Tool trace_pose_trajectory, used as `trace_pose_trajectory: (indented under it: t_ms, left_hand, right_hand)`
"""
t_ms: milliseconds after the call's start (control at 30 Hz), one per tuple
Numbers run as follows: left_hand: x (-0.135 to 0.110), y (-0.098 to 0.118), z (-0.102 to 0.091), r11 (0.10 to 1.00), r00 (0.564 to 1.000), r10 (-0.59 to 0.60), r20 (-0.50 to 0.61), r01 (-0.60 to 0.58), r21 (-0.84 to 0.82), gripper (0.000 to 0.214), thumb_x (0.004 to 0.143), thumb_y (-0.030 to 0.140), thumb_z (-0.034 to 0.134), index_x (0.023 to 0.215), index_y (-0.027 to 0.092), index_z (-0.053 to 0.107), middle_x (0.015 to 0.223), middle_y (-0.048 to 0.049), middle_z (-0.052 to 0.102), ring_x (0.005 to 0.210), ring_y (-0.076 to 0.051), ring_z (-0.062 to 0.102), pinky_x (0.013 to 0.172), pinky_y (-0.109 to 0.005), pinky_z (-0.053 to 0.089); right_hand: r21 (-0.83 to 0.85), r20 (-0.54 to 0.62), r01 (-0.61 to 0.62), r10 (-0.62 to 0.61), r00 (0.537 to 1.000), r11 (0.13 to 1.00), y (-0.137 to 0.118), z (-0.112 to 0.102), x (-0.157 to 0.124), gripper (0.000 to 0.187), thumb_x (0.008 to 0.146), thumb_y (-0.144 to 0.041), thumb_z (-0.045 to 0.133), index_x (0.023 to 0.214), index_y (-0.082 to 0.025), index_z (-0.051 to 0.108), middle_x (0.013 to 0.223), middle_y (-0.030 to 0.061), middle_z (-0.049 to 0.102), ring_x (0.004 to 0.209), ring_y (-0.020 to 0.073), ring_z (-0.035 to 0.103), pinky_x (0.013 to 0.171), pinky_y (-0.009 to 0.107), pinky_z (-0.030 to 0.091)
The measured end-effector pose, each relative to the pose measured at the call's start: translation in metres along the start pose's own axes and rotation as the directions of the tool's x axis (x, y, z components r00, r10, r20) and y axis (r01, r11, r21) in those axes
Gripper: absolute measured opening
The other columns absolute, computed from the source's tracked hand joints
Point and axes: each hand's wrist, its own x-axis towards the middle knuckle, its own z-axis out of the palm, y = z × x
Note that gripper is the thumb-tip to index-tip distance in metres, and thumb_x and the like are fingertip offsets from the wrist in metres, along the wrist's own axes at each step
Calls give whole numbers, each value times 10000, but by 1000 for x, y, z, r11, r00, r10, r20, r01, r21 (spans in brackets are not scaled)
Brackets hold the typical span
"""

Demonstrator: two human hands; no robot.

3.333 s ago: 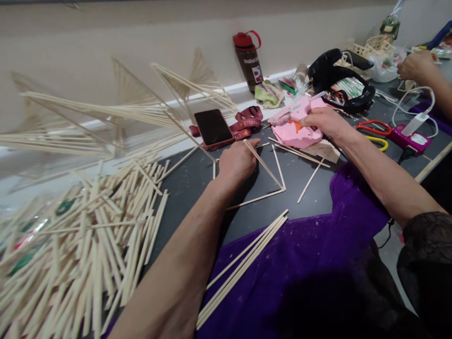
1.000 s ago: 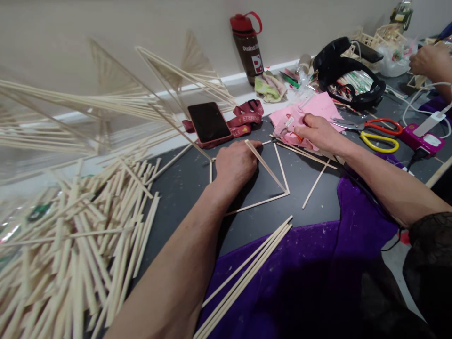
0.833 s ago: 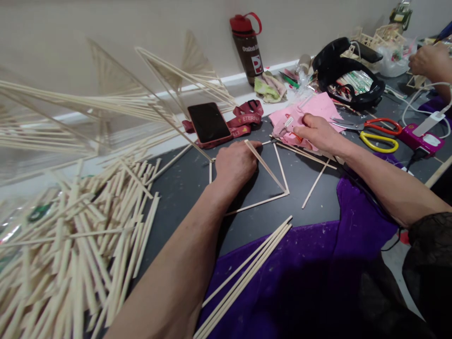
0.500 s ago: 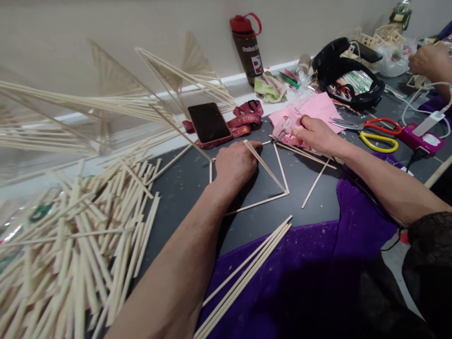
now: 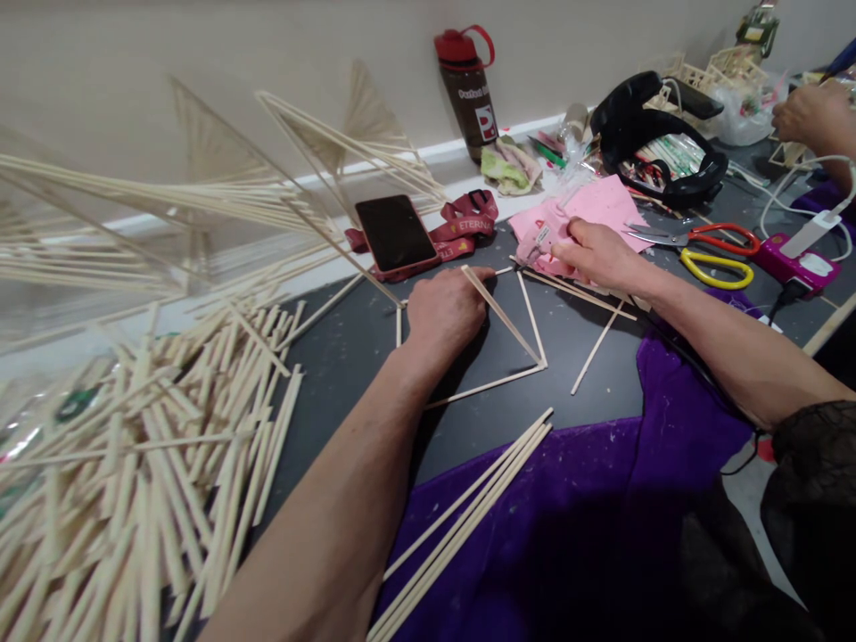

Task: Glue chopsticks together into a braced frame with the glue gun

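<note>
One capped bottle (image 5: 470,105), contents unclear, glue gun (image 5: 543,236) held

left arm (image 5: 341,473) stretches toward one o'clock, left hand (image 5: 447,308) low, back upward, index finger (image 5: 489,272) pointing toward two o'clock; right arm (image 5: 726,334) points toward ten o'clock, right hand (image 5: 597,254) gripping.

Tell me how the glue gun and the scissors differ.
The glue gun is held in the right hand; the scissors lie untouched.
The glue gun is pink; the scissors have one orange-red handle and one yellow.
Shared: both have their tips toward the picture's left.
</note>
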Motion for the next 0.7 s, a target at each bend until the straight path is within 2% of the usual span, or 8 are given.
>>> trace_pose_trajectory:
  t_ms: [167, 300, 500, 700]
  left_hand:
    - [1, -1, 0, 1000, 1000, 3, -1, -3, 3, 547, 1010, 190, 382, 1451, 200, 707, 1439, -145, 730, 1358, -332, 671, 1077, -424, 550]
    - [1, -3, 2, 1000, 1000, 16, -9, -16, 15, 559, 1000, 191, 374, 1449, 200, 706, 1427, -143, 737, 1331, -323, 685, 1063, -426, 557]
    - [0, -3, 3, 1000, 1000, 18, -24, -17, 12, 554, 1002, 198, 389, 1463, 211, 697, 1444, -139, 728, 1338, -332, 680, 1052, -439, 568]
    - [1, -1, 0, 1000, 1000, 11, -6, -11, 3, 542, 998, 169, 402, 1442, 187, 712, 1436, -172, 725, 1333, -372, 684, 1039, -488, 580]
  right_hand:
    - [-1, -20, -15, 15, 1000, 1000, 1, -2, 0, 181, 978, -334, 594, 907, -171, 632, 917, 77, 733, 845, 208, 639, 724, 281, 421]
    - [137, -31, -58, 63, 998, 989, 0, -3, -3, 169, 951, -327, 614, 839, -203, 586, 796, 23, 686, 754, 179, 602, 670, 274, 418]
    - [444, -55, -124, 166, 985, 887, 2, -10, -3, 143, 934, -323, 629, 860, -202, 609, 789, 3, 676, 680, 146, 588, 633, 264, 457]
    - [573, -81, -194, 291, 953, 796, 26, -27, 7, 164, 895, -327, 694, 824, -182, 669, 708, 18, 664, 639, 164, 606, 606, 281, 480]
